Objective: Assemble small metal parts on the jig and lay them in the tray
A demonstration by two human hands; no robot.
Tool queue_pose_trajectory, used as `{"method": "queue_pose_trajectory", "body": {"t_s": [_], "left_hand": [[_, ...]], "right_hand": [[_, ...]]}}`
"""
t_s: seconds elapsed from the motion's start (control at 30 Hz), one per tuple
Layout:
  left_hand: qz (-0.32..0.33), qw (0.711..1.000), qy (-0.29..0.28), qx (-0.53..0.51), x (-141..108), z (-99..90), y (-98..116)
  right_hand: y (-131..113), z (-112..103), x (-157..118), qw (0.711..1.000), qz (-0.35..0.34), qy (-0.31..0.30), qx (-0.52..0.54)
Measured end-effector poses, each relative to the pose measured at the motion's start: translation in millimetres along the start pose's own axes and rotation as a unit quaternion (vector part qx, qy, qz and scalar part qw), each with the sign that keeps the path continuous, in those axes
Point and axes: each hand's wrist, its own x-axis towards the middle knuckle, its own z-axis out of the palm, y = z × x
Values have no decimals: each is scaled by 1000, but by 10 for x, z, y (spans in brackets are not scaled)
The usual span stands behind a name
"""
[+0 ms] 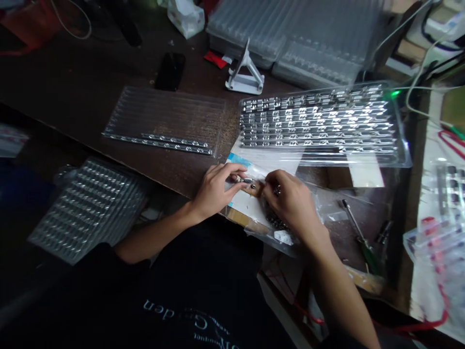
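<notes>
Between the thumb and fingers of my left hand [216, 189] is a small metal-shelled connector [247, 181] with a dark face. It sits at a small tan block [257, 189] near the table's front edge. My right hand [290, 196] is just to the right, its fingers bent together at the block's right end. Small dark metal parts show by its fingers, but whatever the fingertips pinch is hidden. Beneath that hand lies a heap of tiny dark metal parts [276, 220] on clear plastic.
A clear ribbed tray [167, 111] holds connectors in its front rows; another tray [316, 157] at right holds many rows. Behind stand a white phone stand [247, 80], a dark phone [170, 71] and stacked trays [254, 29]. A green-handled screwdriver [354, 223] lies right; filled trays [87, 208] are stacked lower left.
</notes>
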Motion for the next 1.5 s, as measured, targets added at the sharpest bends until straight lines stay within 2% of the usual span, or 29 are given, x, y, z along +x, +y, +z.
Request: {"method": "queue_pose_trajectory", "body": {"t_s": [0.13, 0.3, 0.37, 0.47, 0.57, 0.77, 0.97, 1.03, 1.13, 1.2, 1.37, 1.5], "left_hand": [[-11, 999, -4, 37, -12, -126, -67], [-29, 996, -23, 81, 14, -351, -176], [-32, 996, -14, 83, 62, -464, -257], [-33, 995, 34, 85, 187, -631, -428], [-28, 994, 60, 92, 336, -735, -606], [-22, 990, -1, 136, 461, -812, -755], [-26, 971, -19, 236, 479, -914, -743], [-28, 971, -31, 234, 502, -883, -720], [-22, 972, -59, 228, 539, -796, -682], [-21, 969, -68, 238, 555, -758, -672], [-32, 961, -68, 265, 550, -802, -681], [-29, 958, -64, 278, 547, -822, -633]], "right_hand": [[-9, 8, -27, 995, -57, 24, 82], [-72, 31, -35, 991, -60, -4, 123], [-96, 35, -41, 992, -71, -25, 104], [-125, 35, -54, 994, -93, -49, 29], [-156, 26, -62, 992, -114, -51, -37], [-201, -40, -61, 989, -105, -94, -39], [-35, -214, -111, 996, -82, -33, -8], [28, -303, -144, 997, -60, -57, -2], [73, -416, -221, 991, -34, -127, 1], [70, -466, -292, 988, -20, -151, -36], [12, -548, -451, 969, 45, -138, -200], [-6, -591, -520, 965, 70, -130, -215]]}}
